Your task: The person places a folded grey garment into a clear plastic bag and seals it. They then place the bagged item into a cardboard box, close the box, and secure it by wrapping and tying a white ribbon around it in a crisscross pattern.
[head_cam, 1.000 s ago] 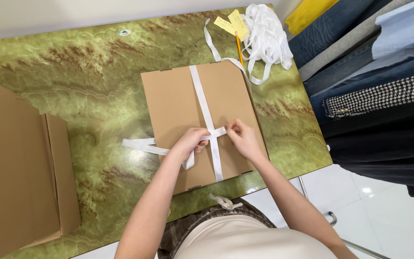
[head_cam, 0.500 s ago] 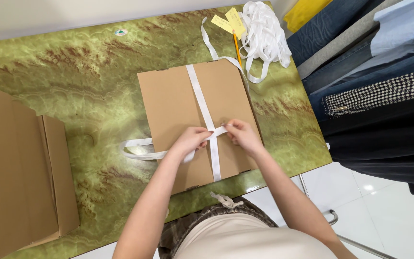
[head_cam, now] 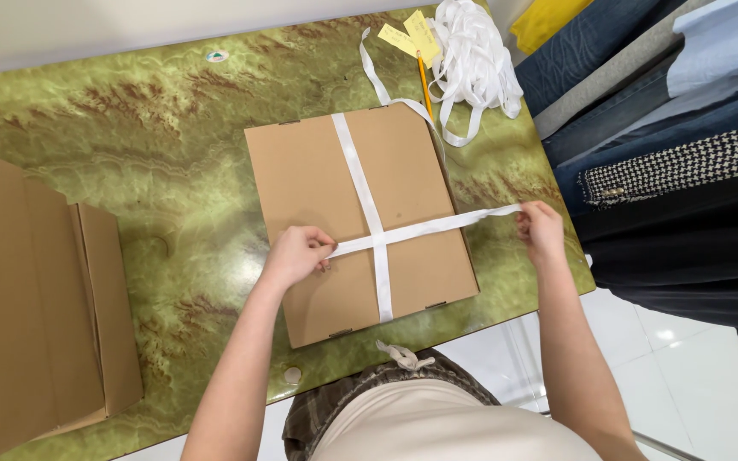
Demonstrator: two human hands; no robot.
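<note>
On the green marbled counter (head_cam: pixel 130 171) lies a flat brown cardboard box (head_cam: pixel 309 179), crossed by a white ribbon (head_cam: pixel 360 183). The left hand (head_cam: pixel 296 253) pinches one ribbon end on the box; the right hand (head_cam: pixel 541 229) pulls the other end taut, fingers apparently closed on it.

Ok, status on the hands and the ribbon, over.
Left hand pinching white ribbon on flat cardboard box. Right hand holding ribbon end taut past box edge. Nothing in the way.

A clothing shop's packing counter: folded garments (head_cam: pixel 668 128) stacked beside a green marble-patterned table (head_cam: pixel 130 162).
</note>
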